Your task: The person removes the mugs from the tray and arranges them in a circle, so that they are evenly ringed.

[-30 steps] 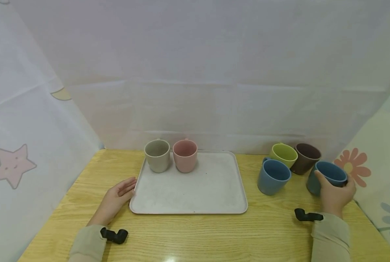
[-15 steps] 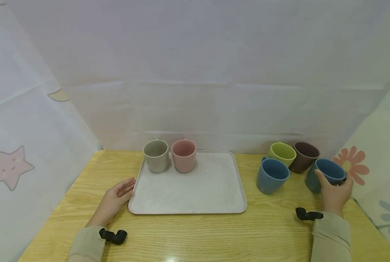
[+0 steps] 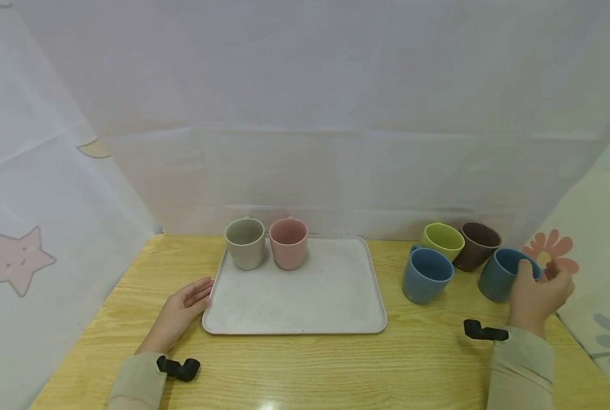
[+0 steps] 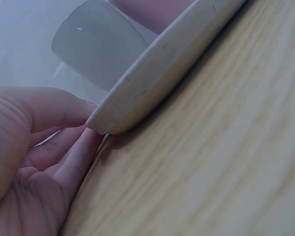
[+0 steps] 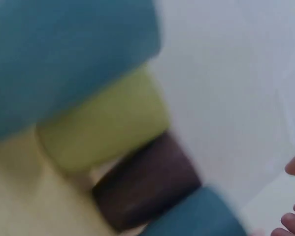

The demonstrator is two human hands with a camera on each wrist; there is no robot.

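Observation:
At the far right my right hand (image 3: pixel 538 296) is beside a teal-blue mug (image 3: pixel 497 282), its thumb overlapping the mug's rim in the head view. In the right wrist view the thumb and fingertips (image 5: pixel 292 223) stand apart with nothing between them, to the right of the teal-blue mug (image 5: pixel 194 216). My left hand (image 3: pixel 182 310) lies at the left edge of the white tray (image 3: pixel 305 307), fingers extended. Close up, its fingertips (image 4: pixel 81 110) touch the corner of the tray rim (image 4: pixel 132 93). A grey mug (image 3: pixel 247 253) and a pink mug (image 3: pixel 289 253) stand upright on the tray.
Left of the teal-blue mug stand a lighter blue mug (image 3: pixel 424 285), a green mug (image 3: pixel 443 239) and a brown mug (image 3: pixel 474 253), close together on the wooden table (image 3: pixel 336 370). A white cloth (image 3: pixel 305 142) hangs behind the table.
My right hand has let go of the teal-blue mug and shifted right, its fingers now off the mug's far side. The left hand, the tray and the other mugs stay in place.

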